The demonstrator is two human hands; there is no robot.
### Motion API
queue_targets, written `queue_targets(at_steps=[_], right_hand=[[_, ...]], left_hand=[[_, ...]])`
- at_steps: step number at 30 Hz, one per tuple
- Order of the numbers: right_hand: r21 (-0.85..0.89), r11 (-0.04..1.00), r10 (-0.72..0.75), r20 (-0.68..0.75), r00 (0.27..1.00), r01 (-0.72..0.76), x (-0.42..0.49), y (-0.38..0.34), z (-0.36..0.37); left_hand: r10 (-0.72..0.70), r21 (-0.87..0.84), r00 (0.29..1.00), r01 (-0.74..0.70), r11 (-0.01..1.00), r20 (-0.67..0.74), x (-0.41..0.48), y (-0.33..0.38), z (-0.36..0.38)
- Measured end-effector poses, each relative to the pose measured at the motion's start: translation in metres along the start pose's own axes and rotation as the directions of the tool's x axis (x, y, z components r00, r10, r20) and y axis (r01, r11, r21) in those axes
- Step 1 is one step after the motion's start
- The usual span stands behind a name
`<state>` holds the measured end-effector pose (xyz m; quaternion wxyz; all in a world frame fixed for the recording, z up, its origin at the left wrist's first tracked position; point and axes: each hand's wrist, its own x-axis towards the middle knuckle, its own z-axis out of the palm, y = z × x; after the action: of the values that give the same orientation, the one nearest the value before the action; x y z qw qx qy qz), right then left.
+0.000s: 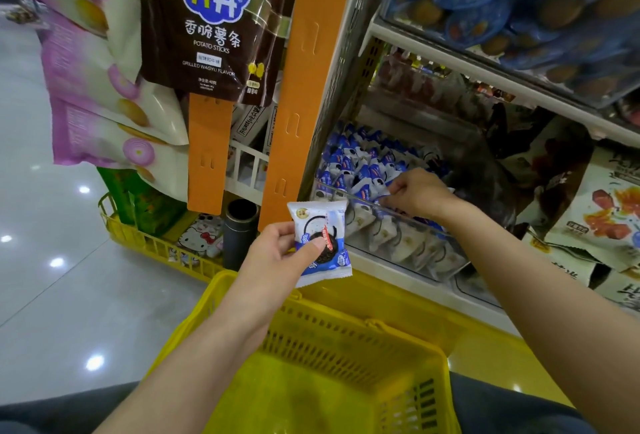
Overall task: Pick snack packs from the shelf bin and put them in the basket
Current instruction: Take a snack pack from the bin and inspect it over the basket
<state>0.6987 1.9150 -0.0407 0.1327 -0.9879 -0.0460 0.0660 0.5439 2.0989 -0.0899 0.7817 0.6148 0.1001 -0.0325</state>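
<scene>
My left hand (277, 253) pinches a white and blue snack pack (320, 243) with a dark cookie printed on it, held upright above the far rim of the yellow basket (242, 298). My right hand (417, 194) reaches into the clear shelf bin (398, 246) and its fingers grip another blue and white pack (377, 191) on top of the pile. The bin holds several such packs. The basket's inside looks bare where it shows.
An orange upright post (304, 87) stands left of the bin. Potato stick bags (214, 18) hang at the upper left. A low yellow rack (152, 246) with a dark tube sits on the floor. More snack bags (602, 212) fill the shelf to the right.
</scene>
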Motion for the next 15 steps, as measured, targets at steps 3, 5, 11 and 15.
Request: queue_targets(at_steps=[3,5,11,15], right_hand=[[0.147,0.989,0.04,-0.115,0.993,-0.023,-0.008,0.006,-0.012],[0.193,0.981,0.037,-0.274,0.961,0.017,-0.017,0.007,-0.021],[0.42,0.823,-0.076,-0.585,0.807,0.382,-0.064,0.0,-0.031],[0.544,0.731,-0.162,-0.448,0.879,0.412,-0.091,-0.015,-0.021]], left_hand=[[0.003,0.002,1.0,-0.003,1.0,-0.015,-0.001,0.001,0.001],[0.024,0.019,0.999,-0.024,1.0,-0.021,-0.002,0.002,0.001],[0.081,0.035,0.997,-0.081,0.996,-0.005,-0.006,0.004,0.0],[0.092,0.002,0.996,-0.092,0.996,-0.005,-0.009,0.006,0.0]])
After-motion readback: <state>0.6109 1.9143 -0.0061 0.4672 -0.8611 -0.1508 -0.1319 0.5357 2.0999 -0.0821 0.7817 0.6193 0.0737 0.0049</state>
